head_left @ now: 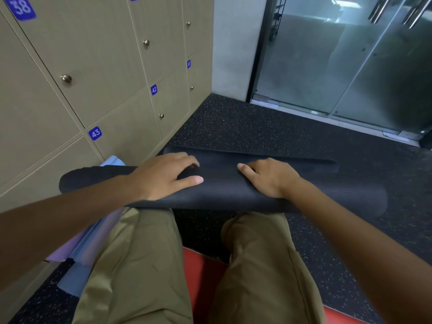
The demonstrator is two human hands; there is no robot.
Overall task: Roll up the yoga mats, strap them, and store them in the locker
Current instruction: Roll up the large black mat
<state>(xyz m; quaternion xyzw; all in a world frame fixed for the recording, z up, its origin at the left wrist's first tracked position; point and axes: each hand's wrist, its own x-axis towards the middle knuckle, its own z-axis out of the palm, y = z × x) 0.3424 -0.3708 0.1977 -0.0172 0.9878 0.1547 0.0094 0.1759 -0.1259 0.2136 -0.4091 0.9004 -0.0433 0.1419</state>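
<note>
A: Lockers [98,73]?
B: Doors all closed, contents hidden.
A: Mat?
B: Black mat [229,185] on floor [233,122], mostly rolled; left hand [161,176] and right hand [268,177] pressed on roll, fingers loosely spread.

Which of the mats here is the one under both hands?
The black mat, a nearly finished roll lying across in front of the knees, with the left hand and right hand on top. The lilac and blue mats lie untouched beside the lockers.

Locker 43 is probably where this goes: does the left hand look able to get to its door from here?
Probably yes: locker 43 stands just beyond the left hand, nothing between, though that hand presses the black mat.
</note>
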